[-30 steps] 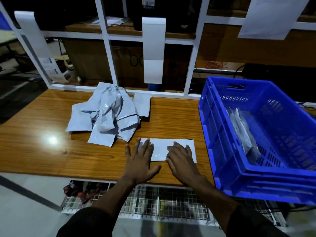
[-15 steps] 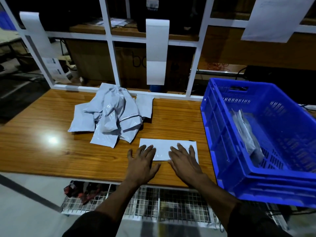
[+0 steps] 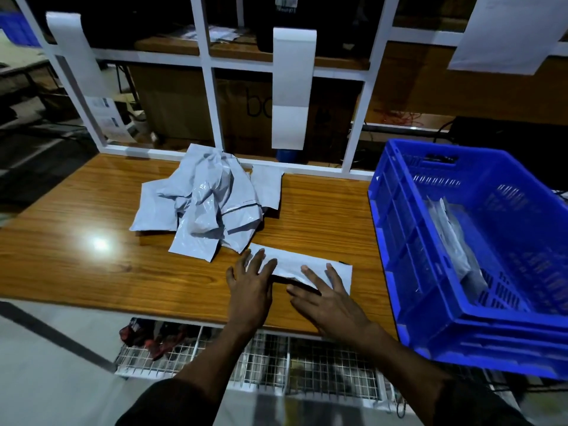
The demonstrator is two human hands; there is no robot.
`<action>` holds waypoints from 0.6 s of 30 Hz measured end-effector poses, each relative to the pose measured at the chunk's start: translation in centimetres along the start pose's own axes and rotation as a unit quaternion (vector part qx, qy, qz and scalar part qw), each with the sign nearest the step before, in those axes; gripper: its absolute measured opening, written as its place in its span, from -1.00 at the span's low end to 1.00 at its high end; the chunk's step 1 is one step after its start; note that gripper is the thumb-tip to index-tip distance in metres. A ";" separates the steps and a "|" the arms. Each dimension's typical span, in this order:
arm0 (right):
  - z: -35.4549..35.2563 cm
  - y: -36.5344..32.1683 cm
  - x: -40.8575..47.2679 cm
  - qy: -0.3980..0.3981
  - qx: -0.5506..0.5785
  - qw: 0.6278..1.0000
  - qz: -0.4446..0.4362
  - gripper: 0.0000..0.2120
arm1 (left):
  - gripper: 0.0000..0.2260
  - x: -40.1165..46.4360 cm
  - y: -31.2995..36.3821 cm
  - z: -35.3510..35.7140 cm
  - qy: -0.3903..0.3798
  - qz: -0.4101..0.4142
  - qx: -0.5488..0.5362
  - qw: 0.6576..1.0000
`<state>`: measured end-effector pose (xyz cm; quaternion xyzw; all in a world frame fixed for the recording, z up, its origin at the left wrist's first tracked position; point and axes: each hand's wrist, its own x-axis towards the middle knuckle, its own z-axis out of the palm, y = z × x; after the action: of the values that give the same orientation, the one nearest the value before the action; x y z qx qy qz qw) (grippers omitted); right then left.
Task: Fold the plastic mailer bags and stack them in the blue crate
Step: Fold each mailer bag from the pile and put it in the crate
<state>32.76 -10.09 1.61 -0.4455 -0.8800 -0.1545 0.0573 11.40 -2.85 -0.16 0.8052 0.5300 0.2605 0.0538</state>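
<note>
the folded mailer bag point(image 3: 302, 265) lies flat on the wooden table point(image 3: 92, 259) under both hands, its long axis running from the left hand across to the right, with its far-right corner pointing toward the blue crate point(image 3: 408, 241). the left hand point(image 3: 250, 285) lies flat with fingers spread, fingertips pressing the bag's left end. the right hand point(image 3: 330, 299) is flat too, fingers straight and splayed over the bag's right half, its index finger along the near edge where a dark fold line shows. compared with 0.5 s ago, the bag's near edge now looks lifted or doubled between the 2 hands, and the right hand's fingers are spread wider. beyond the left hand sits the crumpled pile of unfolded mailer bags point(image 3: 209, 201). to the right of the right hand, the crate holds folded bags point(image 3: 451, 238) leaning inside it.
</note>
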 end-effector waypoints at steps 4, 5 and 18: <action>-0.7 1.4 1.2 -0.004 0.009 0.998 0.061 -0.86 | -0.41 0.2 0.6 -0.6 0.024 -0.025 -0.027 0.999; -1.6 1.6 1.8 0.003 0.024 0.997 0.072 -0.88 | -0.36 0.3 0.9 -0.9 0.036 -0.056 -0.040 0.997; -7.8 7.0 4.3 -0.151 0.544 0.779 0.272 -0.70 | -0.40 0.3 0.6 -0.3 -0.017 0.038 -0.037 0.998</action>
<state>35.50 -5.43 11.59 -0.5783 -0.6573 0.4415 0.1965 11.86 -2.93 0.43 0.8266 0.4880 0.2680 0.0825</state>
